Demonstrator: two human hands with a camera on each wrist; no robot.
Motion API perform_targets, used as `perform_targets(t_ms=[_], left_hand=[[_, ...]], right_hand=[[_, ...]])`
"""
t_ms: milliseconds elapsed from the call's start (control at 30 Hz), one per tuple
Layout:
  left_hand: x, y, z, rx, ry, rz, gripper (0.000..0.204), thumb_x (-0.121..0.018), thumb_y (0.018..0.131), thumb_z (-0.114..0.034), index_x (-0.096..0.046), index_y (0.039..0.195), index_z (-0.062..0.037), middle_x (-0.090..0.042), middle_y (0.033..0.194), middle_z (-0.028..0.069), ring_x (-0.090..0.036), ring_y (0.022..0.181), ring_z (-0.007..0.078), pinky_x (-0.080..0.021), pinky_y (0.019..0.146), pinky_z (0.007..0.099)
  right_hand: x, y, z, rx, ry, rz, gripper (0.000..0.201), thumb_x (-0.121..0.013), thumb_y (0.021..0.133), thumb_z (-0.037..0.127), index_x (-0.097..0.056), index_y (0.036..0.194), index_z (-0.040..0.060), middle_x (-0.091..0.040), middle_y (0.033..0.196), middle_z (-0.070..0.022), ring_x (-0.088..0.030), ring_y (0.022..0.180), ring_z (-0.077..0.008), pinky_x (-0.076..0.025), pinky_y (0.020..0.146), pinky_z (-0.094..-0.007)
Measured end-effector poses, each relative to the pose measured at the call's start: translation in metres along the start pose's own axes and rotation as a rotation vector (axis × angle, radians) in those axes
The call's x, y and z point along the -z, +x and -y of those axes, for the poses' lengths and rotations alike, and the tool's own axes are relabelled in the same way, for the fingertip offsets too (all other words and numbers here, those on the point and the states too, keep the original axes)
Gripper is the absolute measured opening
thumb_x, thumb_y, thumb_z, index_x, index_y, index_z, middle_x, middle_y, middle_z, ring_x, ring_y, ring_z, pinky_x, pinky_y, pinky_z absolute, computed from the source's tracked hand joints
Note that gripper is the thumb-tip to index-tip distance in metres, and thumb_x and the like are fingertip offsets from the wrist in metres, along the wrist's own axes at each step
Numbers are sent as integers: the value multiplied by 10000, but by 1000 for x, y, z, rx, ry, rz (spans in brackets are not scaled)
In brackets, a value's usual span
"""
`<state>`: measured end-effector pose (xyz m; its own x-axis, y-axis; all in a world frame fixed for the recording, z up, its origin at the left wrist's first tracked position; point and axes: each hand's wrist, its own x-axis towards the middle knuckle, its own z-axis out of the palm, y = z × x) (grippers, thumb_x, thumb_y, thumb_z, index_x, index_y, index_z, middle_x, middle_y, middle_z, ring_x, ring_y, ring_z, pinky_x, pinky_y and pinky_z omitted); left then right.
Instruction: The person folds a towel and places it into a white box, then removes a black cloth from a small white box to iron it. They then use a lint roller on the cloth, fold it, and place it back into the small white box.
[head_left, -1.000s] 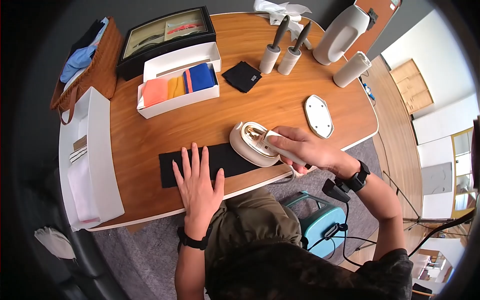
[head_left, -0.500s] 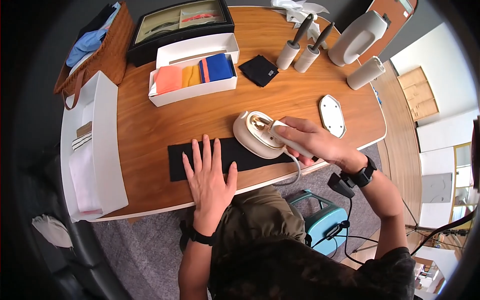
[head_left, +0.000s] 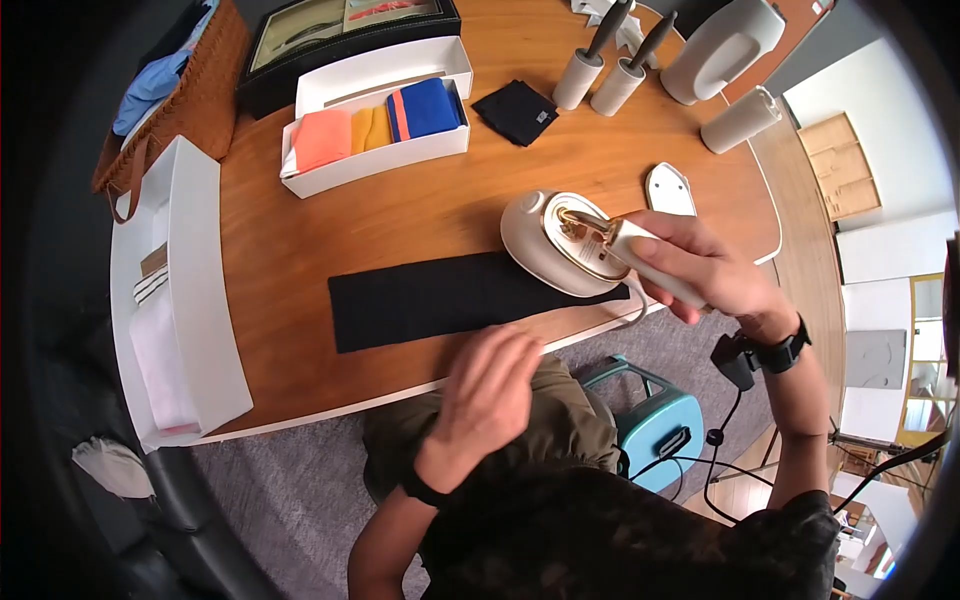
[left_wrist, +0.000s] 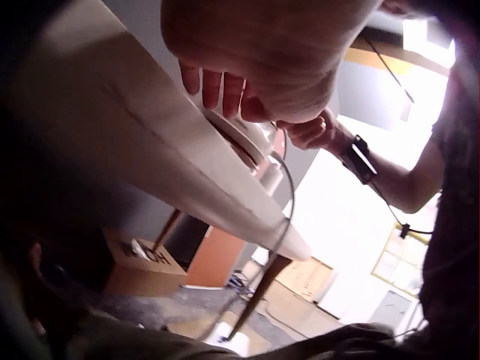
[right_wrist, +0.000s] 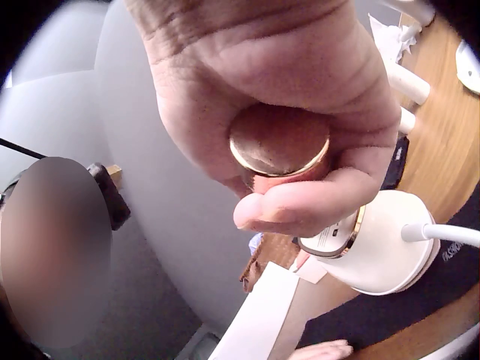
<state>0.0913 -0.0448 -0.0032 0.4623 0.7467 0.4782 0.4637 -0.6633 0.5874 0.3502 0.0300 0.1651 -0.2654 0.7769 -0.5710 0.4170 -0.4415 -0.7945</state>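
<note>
Steam iron point(head_left: 562, 243), cream with a gold trim, sits at the right end of a long black cloth strip point(head_left: 450, 297) that lies flat along the near edge of the wooden table point(head_left: 420, 215). Its front end looks tilted up, while its rear stays over the strip. The right hand point(head_left: 700, 268) has its fingers curled round the iron's white handle, and the right wrist view shows the thumb and fingers closed about the handle's gold end cap. A white cord point(head_left: 640, 305) runs from the iron over the table's edge.

Off the cloth, the left hand point(head_left: 495, 385) hangs in front of the table's near edge, above the person's lap; it is blurred, its fingers loosely bent and holding nothing.

Farther back stands a white box point(head_left: 372, 150) with folded cloths in coral, orange and blue. Beside it lies a small folded black cloth point(head_left: 515, 110), and next to that stand two lint rollers point(head_left: 605, 70). A white oval stand point(head_left: 670, 190) lies just behind the right hand. At the left edge a long white tray point(head_left: 195, 290) holds pale folded fabric, and a wicker basket point(head_left: 180, 100) stands behind it.
</note>
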Motion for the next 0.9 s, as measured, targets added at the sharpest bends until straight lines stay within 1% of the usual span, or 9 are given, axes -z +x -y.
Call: perform_targets(t_ms=[100, 167, 300, 400, 500, 633, 667, 767, 900], left_hand=[[-27, 17, -24, -102, -46, 119, 472, -547, 941, -75, -585, 1376, 104, -594, 1420, 219, -515, 1397, 352, -446, 1149, 475], [-47, 30, -35, -135, -12, 221, 548, -613, 910, -85, -543, 1419, 105, -524, 1505, 251, -450, 1457, 367, -390, 1212, 477], [-80, 55, -36, -177, 103, 221, 631, -658, 900, -149, -501, 1464, 88, -497, 1522, 248, -427, 1467, 371, -346, 1225, 493], [-97, 72, -29, 10, 216, 348, 803, -747, 857, -271, -433, 1526, 46, -524, 1468, 240, -463, 1411, 365, -300, 1201, 515], [-110, 75, -13, -21, 274, 293, 824, -765, 847, -274, -430, 1530, 42, -537, 1442, 240, -478, 1391, 366, -312, 1184, 524], [-95, 71, -6, -150, 188, 273, 718, -764, 814, -209, -503, 1434, 40, -566, 1385, 203, -529, 1328, 341, -393, 1121, 476], [-86, 71, -7, -182, 127, 221, 563, -734, 818, -144, -581, 1335, 18, -582, 1361, 178, -553, 1298, 321, -430, 1090, 443], [-83, 65, -2, -245, 102, 266, 449, -695, 842, -87, -630, 1277, -3, -608, 1313, 158, -566, 1274, 313, -441, 1073, 439], [-90, 62, -12, -140, 191, 326, 287, -646, 877, -73, -714, 1155, -53, -668, 1209, 103, -598, 1233, 267, -452, 1059, 427]], right_hand=[[4, -16, 11, 41, -44, 12, 410, -522, 1114, 338, -620, 1296, -16, -576, 667, 10, -501, 460, -35, -383, 398, -172], [2, -28, 22, 86, -36, -8, 349, -533, 1120, 339, -653, 1184, 17, -556, 667, 41, -472, 454, -15, -371, 413, -175], [5, -37, 28, 185, 72, -30, 386, -543, 1118, 326, -637, 1284, -9, -560, 664, 25, -468, 454, -14, -374, 410, -170], [8, -34, 26, 177, 94, 11, 401, -550, 1115, 332, -631, 1307, -10, -556, 664, 25, -466, 452, -15, -378, 409, -172], [8, -26, 22, 150, 101, 17, 403, -554, 1113, 338, -633, 1305, -7, -549, 664, 29, -466, 452, -17, -379, 413, -173], [4, -15, 21, 89, 65, 46, 410, -568, 1107, 349, -635, 1306, -3, -536, 670, 38, -469, 461, -17, -375, 421, -177], [3, -13, 19, 55, 51, 46, 404, -576, 1103, 352, -639, 1303, 7, -535, 677, 41, -473, 468, -17, -372, 425, -181], [-5, 0, 13, 34, 37, 92, 397, -577, 1102, 355, -643, 1303, 20, -536, 680, 41, -472, 470, -19, -375, 430, -183], [-17, 19, 9, 9, -4, 159, 368, -569, 1105, 356, -659, 1241, 25, -536, 685, 45, -475, 477, -22, -374, 441, -192]])
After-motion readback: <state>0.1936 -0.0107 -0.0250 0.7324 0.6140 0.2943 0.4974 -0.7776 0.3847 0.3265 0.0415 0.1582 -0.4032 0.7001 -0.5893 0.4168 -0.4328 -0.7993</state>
